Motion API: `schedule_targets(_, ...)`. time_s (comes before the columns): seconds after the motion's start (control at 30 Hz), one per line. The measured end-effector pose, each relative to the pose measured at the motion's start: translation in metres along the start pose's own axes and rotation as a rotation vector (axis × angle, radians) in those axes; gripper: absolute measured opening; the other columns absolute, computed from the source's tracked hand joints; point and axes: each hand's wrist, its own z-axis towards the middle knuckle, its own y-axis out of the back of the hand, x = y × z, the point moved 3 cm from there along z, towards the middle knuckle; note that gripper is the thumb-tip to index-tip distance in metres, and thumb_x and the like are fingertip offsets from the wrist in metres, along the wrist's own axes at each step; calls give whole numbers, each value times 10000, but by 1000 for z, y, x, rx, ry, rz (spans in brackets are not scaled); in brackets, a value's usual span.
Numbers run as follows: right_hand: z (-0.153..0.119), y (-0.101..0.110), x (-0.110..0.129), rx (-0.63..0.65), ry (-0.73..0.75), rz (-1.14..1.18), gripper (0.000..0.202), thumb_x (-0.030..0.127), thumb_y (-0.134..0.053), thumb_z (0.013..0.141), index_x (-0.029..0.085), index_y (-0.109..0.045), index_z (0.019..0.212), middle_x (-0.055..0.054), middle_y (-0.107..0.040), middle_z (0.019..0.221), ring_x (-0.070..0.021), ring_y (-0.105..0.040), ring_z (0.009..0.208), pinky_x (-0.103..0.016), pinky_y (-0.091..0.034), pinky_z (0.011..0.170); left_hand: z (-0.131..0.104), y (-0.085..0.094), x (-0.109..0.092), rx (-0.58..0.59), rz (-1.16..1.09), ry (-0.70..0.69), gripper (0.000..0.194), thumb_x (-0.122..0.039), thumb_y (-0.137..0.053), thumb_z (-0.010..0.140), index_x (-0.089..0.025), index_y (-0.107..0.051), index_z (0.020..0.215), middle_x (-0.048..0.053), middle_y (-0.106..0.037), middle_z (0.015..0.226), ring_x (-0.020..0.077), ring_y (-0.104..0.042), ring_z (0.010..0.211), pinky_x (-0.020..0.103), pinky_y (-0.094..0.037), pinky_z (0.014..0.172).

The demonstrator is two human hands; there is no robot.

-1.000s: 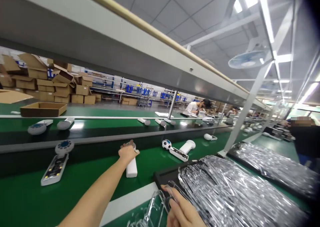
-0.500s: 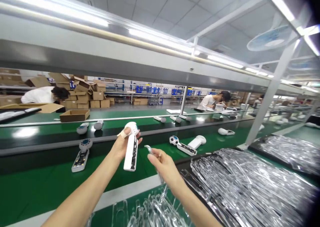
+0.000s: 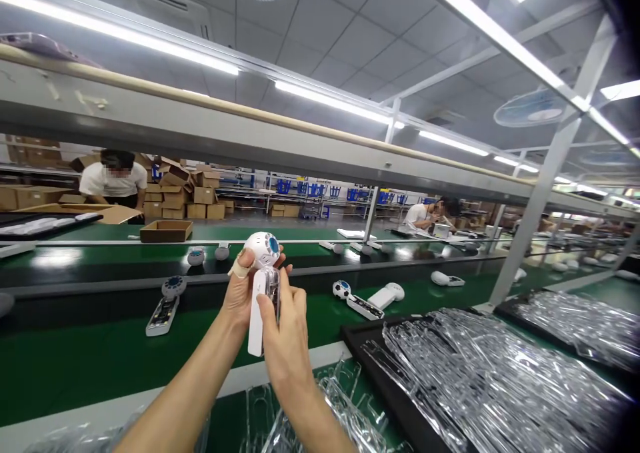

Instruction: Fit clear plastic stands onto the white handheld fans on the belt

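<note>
My left hand (image 3: 240, 286) is closed round the neck of a white handheld device (image 3: 255, 320) with a round head and a blue round face. A tan wrap covers part of my left thumb. The device is held upright, its open handle side with dark inner parts turned right. My right hand (image 3: 285, 333) is closed on the handle, thumb in front. Between its fingers and the handle's open side lies a clear plastic frame (image 3: 273, 278), mostly hidden by the fingers. Below my hands is a pile of similar clear plastic frames (image 3: 345, 406).
A black tray (image 3: 370, 353) heaped with clear frames stands right. On the green bench are an open-handled device (image 3: 164, 313), a football-patterned device (image 3: 342, 289) and a white one (image 3: 387, 296). A metal post (image 3: 530, 206) rises at right. Co-workers (image 3: 115, 176) work across the line.
My right hand has moved left and up, bringing the clear frame from beside the device onto its handle. The head view has turned slightly left and up.
</note>
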Motion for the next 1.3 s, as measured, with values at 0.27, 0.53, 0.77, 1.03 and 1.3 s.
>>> schedule_targets(0.27, -11, -5, -8, 227, -11, 156, 679, 499, -327, 943, 299, -4, 1506, -86, -592, 1236, -244, -626, 988, -357, -491, 796, -8, -2, -8, 33, 80, -100, 496, -387, -789, 626, -182, -620, 1044, 64, -700, 969, 251, -659, 943, 379, -539, 858)
schedule_targets(0.53, 5, 26, -9, -50, 260, -533, 511, 414, -430, 927, 312, -375, 1425, -91, -550, 930, -276, -548, 893, -427, -439, 801, -20, -1, -9, -73, 636, 188, 487, -500, -779, 614, -143, -692, 935, 92, -690, 901, 206, -636, 795, 278, -518, 645)
schedule_targets(0.77, 23, 42, -39, -328, -20, -58, 536, 426, -199, 968, 147, -656, 944, -81, -662, 812, -199, -600, 764, -301, -430, 730, -33, -12, 13, -190, 741, -27, 691, -556, -807, 497, -181, -691, 1065, 81, -685, 991, 255, -611, 912, 283, -513, 642)
schedule_targets(1.03, 37, 49, -53, -204, -1, -419, 613, 323, -78, 993, 155, -641, 818, -92, -681, 822, -176, -616, 777, -257, -395, 701, -28, -7, 41, -282, 770, -169, 501, -519, -780, 530, -146, -703, 855, 85, -692, 905, 238, -627, 828, 239, -494, 549)
schedule_targets(1.3, 30, 87, -96, 187, -164, -668, 390, 402, -379, 948, 167, -674, 848, -114, -693, 848, -266, -635, 865, -300, -364, 688, 43, 87, 34, -427, 1231, 229, 358, -467, -597, 740, -128, -616, 853, 118, -674, 816, 246, -648, 698, 362, -551, 583)
